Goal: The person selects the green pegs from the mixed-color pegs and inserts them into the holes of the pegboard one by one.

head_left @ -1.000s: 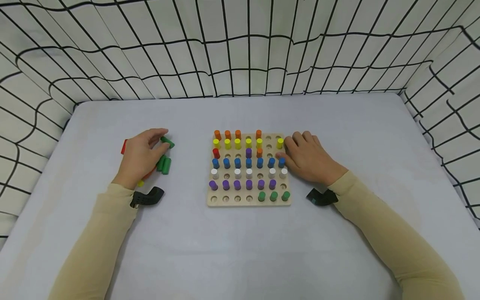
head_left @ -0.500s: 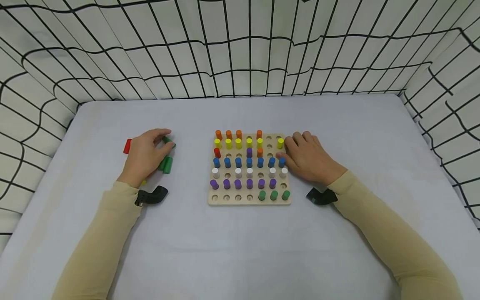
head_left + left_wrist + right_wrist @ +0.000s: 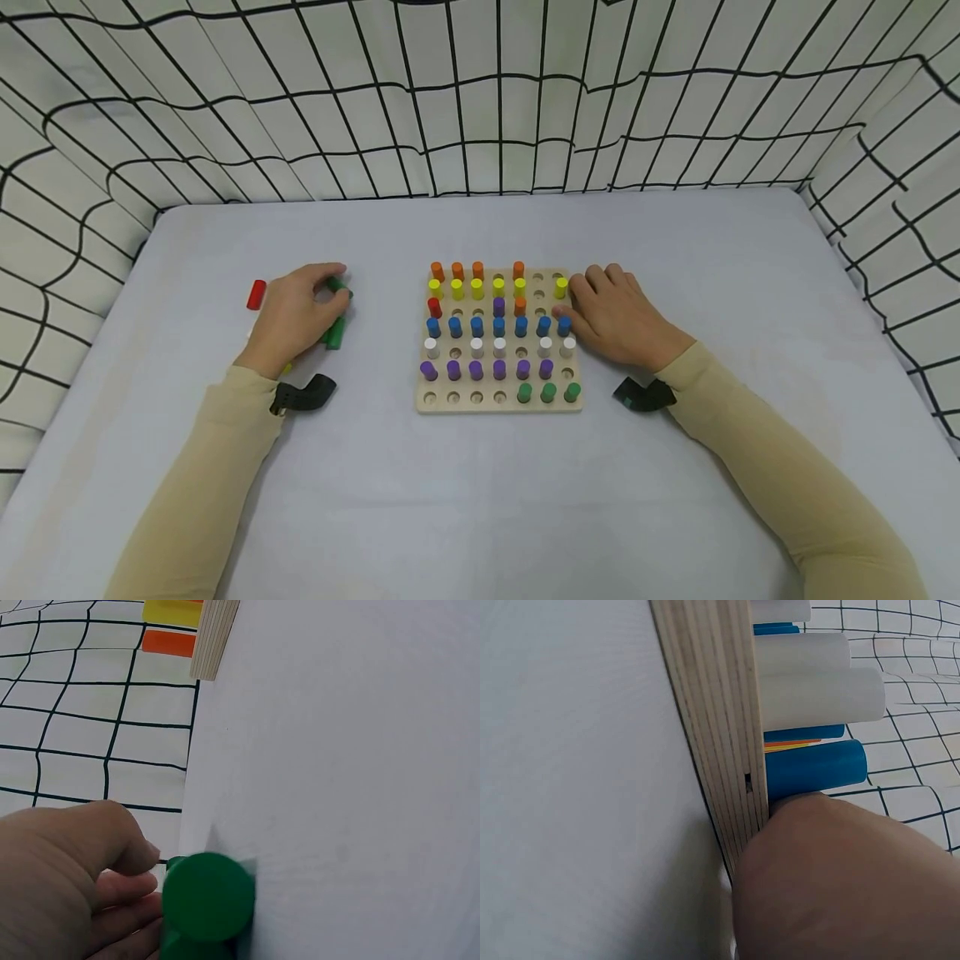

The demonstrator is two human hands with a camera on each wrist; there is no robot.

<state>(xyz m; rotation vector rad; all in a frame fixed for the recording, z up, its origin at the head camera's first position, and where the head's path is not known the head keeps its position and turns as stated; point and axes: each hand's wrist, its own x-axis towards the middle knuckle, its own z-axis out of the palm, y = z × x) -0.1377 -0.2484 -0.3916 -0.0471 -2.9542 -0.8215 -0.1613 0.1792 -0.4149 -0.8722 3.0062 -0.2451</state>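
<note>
The left hand (image 3: 294, 315) is curving, thumb and forefinger parted, around green pegs (image 3: 335, 335) lying on the desk (image 3: 390, 492).
Whether it is pinching one, I cannot tell. The right hand (image 3: 622, 318) is resting, fingers loosely bent, against the edge of the pegboard (image 3: 465, 409), probably steadying it; the right-wrist view is showing its layered side, which the head view is not revealing.

A white tabletop (image 3: 480, 500) bears a pegboard (image 3: 465, 384) and loose pegs (image 3: 334, 336).
</note>
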